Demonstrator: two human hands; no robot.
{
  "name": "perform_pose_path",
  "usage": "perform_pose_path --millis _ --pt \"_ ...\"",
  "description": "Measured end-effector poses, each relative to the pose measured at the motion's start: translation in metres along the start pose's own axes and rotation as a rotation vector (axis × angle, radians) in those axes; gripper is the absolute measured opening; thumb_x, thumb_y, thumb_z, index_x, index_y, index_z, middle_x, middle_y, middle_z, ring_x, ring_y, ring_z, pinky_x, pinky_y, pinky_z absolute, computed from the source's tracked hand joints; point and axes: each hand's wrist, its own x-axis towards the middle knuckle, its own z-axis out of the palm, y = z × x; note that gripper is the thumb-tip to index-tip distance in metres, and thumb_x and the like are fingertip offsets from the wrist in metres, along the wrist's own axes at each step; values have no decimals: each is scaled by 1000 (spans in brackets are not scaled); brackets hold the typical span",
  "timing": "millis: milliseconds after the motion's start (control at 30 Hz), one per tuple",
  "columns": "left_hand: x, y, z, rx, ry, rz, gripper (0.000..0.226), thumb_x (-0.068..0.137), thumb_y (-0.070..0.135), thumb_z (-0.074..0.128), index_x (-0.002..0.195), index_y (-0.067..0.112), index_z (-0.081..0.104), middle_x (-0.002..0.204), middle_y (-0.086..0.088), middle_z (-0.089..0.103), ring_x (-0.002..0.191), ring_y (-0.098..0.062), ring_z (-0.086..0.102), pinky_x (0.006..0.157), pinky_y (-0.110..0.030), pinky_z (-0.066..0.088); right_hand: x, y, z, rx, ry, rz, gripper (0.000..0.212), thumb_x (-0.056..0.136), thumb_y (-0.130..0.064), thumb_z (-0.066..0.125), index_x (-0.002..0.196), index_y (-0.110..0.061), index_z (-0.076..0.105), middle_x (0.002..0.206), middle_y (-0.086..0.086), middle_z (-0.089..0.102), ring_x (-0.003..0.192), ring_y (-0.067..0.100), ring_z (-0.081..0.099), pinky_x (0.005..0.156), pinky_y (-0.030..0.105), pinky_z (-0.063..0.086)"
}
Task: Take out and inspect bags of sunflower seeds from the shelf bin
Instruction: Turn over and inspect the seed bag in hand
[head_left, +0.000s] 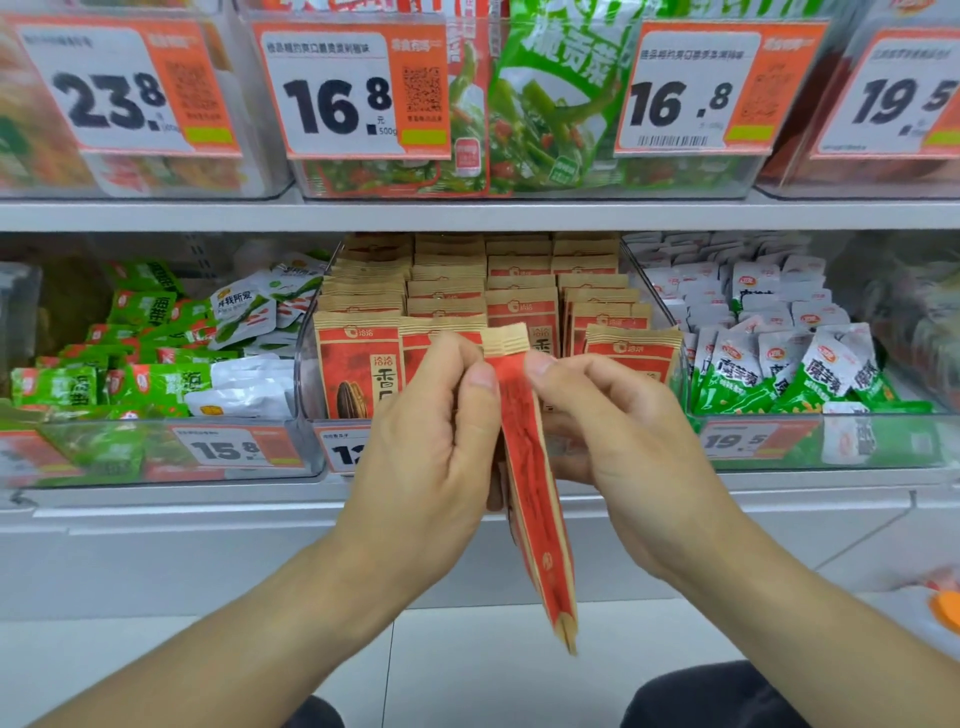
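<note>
A red and tan bag of sunflower seeds (537, 499) hangs edge-on in front of the shelf, held by both hands near its top. My left hand (431, 447) pinches it from the left with thumb and fingers. From the right, my right hand (618, 431) pinches the same bag, thumb near its crimped top. Behind them a clear shelf bin (306, 384) holds several rows of identical upright bags of sunflower seeds (358, 364). The bin's price label is partly hidden by my left hand.
A bin of green and white snack packets (156, 374) stands to the left, and a bin of white and green packets (789, 364) to the right. An upper shelf (478, 215) carries bins with price tags. Grey shelf base and pale floor lie below.
</note>
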Motion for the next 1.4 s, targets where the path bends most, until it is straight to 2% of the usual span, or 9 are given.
perform_pose_path --millis 167,333,533,600,700,833,967,1067,1400 --pt "-1 2 -2 -60 -11 -51 25 103 36 39 82 23 45 58 -14 52 44 -30 55 39 -31 43 -6 -3 4 89 -74 54 69 77 -48 66 106 15 59 89 36 69 80 57 67 69 68 57" --pt "3 6 -8 -102 75 -103 30 107 28 39 79 19 47 49 -9 56 35 -21 56 34 -26 41 -6 0 -3 -24 -241 39 48 79 -36 81 109 -4 61 88 17 76 79 35 76 79 47 63" --pt "13 11 -20 -137 233 -129 28 107 13 40 80 7 46 47 -2 56 31 -13 50 32 -21 38 -3 3 -12 -364 -462 -58 75 70 -46 84 136 -44 49 133 -17 61 122 11 62 95 44 58" --pt "15 12 -23 -166 258 -133 28 108 13 40 81 8 45 48 -5 57 30 -16 51 30 -22 37 -1 2 -14 -394 -493 -37 81 69 -48 84 139 -53 45 138 -17 55 121 11 62 98 45 56" --pt "16 12 -25 -186 268 -142 27 108 15 40 82 10 44 50 -7 57 31 -16 52 30 -23 38 2 -3 -18 -406 -446 -28 80 67 -43 91 136 -49 52 129 -12 62 111 11 68 100 40 55" --pt "14 5 -26 -231 122 -147 22 102 28 52 85 14 48 52 -7 54 36 -25 50 36 -24 38 4 -7 -20 -225 -327 16 75 62 -28 89 131 -27 61 115 -2 73 95 21 76 86 42 62" --pt "6 0 -22 -159 -234 -131 33 93 50 48 79 21 54 55 -7 56 40 -25 55 43 -24 40 8 -9 -17 112 -162 85 73 58 -26 82 126 -12 61 108 11 76 81 22 76 64 30 61" --pt "-1 1 -16 -92 -372 -101 33 93 52 46 80 22 52 59 -11 57 45 -26 56 44 -24 40 10 -8 -15 190 -91 84 76 56 -34 83 126 -13 61 112 15 75 86 23 76 69 31 60" --pt "2 1 -18 -93 -454 -192 25 96 33 46 83 13 55 60 -3 60 46 -20 57 48 -23 42 11 -1 -14 190 -108 59 73 61 -32 80 128 -13 61 116 11 74 95 21 76 75 33 61"
